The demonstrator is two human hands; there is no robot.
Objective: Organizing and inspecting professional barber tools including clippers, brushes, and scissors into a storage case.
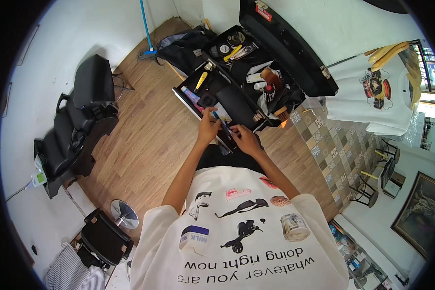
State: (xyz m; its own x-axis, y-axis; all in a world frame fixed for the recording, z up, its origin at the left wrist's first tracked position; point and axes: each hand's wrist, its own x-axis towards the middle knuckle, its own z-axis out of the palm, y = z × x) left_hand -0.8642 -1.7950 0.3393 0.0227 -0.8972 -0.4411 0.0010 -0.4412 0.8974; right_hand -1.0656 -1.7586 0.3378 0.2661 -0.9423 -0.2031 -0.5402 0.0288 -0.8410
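Note:
My left hand [209, 125] and my right hand [245, 139] are over the near edge of an open drawer in a black tool case [289, 40]. Between them is a slim dark item with a blue end [216, 115]; its kind is unclear. My left fingers are curled at its upper part, and my right fingers are at its lower end. The drawer holds a yellow-handled tool [201, 81], a tube [191, 95] and a black pouch-like item [233, 102]. Clippers [247, 50], a reddish-brown brush [271, 77] and a round-headed hairbrush [269, 93] lie in the upper compartment.
A black bag [183, 49] and a blue-handled broom [150, 52] are beyond the case. A black shampoo chair [67, 134] stands at left, with another black chair [107, 237] below it. White shirts [369, 94] hang at right. A wooden brush [281, 114] sits at the case's corner.

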